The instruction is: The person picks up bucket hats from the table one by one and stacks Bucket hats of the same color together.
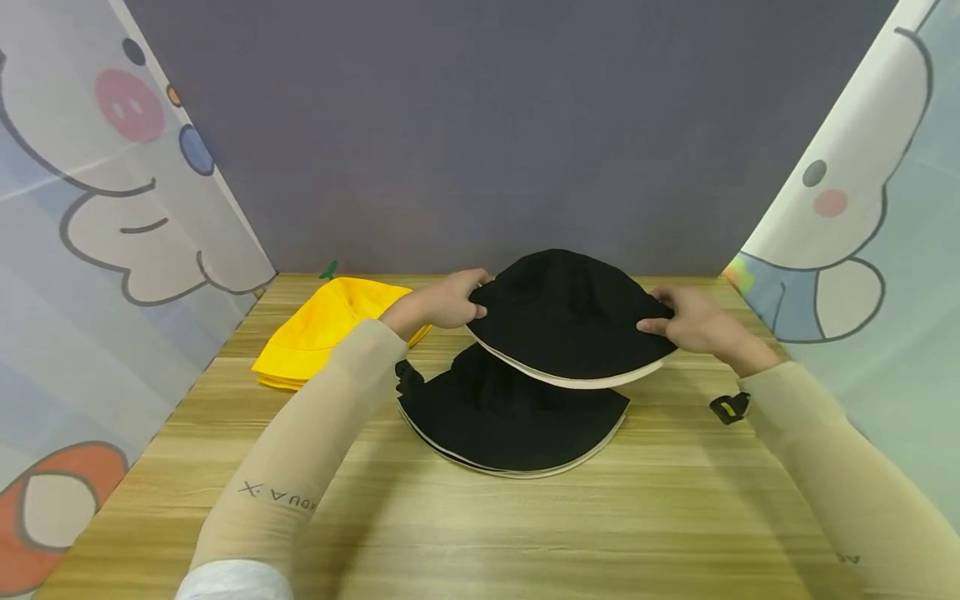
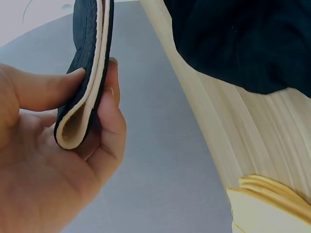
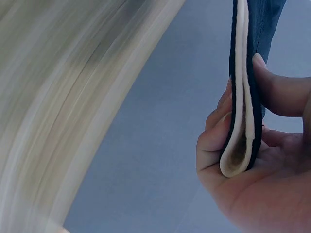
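A black bucket hat (image 1: 570,317) with a cream-edged brim, folded flat, is held up over the table between both hands. My left hand (image 1: 452,300) pinches the left end of its brim, thumb on one face and fingers behind, as the left wrist view shows. At the opposite end my right hand (image 1: 693,319) grips the brim the same way; the doubled cream edge (image 3: 241,97) shows in the right wrist view. Below, more black hats (image 1: 510,417) lie flat and stacked on the table, partly covered by the raised one.
Yellow hats (image 1: 330,325) lie in a flat pile at the back left, partly behind the left forearm. The wooden table (image 1: 525,533) ends at a grey back wall (image 1: 510,125). Cartoon-printed curtains (image 1: 90,208) stand along both sides.
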The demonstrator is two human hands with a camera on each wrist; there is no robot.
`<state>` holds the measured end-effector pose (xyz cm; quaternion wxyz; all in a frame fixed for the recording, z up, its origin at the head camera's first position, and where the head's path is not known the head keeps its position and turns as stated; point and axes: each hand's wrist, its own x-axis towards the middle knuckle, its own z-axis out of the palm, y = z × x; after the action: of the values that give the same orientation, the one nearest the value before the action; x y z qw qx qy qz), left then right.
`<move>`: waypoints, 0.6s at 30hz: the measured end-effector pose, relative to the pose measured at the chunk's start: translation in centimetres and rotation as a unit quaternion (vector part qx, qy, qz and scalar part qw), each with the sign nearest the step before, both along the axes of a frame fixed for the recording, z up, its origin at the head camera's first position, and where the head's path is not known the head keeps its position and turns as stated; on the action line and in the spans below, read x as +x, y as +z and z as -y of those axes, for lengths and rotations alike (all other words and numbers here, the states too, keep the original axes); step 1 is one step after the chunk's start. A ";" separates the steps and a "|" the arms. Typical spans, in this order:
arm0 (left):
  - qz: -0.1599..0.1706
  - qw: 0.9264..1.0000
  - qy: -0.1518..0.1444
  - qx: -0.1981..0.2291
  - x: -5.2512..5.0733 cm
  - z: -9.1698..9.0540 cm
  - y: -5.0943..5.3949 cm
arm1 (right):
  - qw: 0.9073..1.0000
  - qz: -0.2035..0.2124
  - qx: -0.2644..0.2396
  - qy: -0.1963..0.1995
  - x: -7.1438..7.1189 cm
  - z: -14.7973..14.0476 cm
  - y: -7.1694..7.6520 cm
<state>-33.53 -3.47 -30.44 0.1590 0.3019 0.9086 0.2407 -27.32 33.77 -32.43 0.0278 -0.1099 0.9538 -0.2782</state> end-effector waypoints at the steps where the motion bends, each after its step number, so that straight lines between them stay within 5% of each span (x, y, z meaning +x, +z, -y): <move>1: -0.001 1.000 -0.003 -0.001 0.2 0.3 0.0 | 1.000 -0.002 -0.003 0.004 0.0 0.2 0.0; 8: 0.000 1.000 -0.028 0.001 1.7 2.0 -0.3 | 0.999 0.003 -0.009 0.032 0.6 1.6 -0.3; 18: 0.008 1.000 -0.023 -0.010 3.5 4.4 -0.6 | 0.998 0.022 -0.016 0.061 1.4 3.3 -0.7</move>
<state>-29.99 -7.83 -31.04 0.1751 0.3194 0.9024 0.2301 -25.94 30.48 -33.08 0.0637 -0.1625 0.9397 -0.2940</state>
